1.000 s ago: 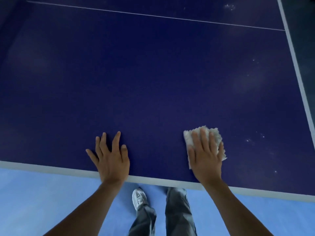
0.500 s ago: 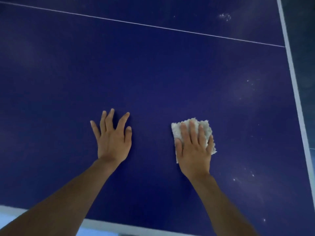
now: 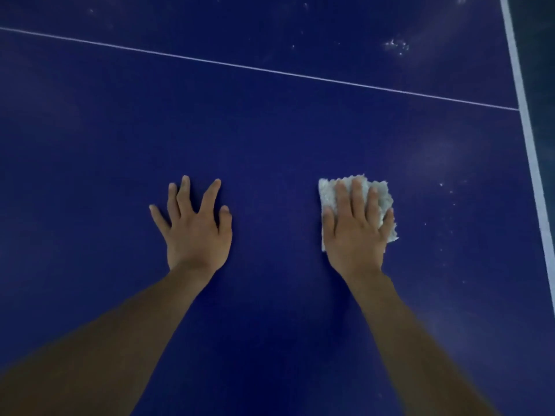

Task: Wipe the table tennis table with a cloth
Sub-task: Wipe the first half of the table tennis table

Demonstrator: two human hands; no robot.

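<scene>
Dark blue table [image 3: 270, 130] with white lines [image 3: 270, 72], pale speckles; off-white cloth [image 3: 329, 190].

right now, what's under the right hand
A white cloth, pressed flat on the blue table by the right hand. Its middle is covered; only edges show.

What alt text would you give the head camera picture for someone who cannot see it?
Seen from above, a person's right hand presses a small white cloth flat on a dark blue table tennis table, while the left hand rests spread on the bare surface beside it. Pale dust specks dot the table beyond a thin white line.
</scene>
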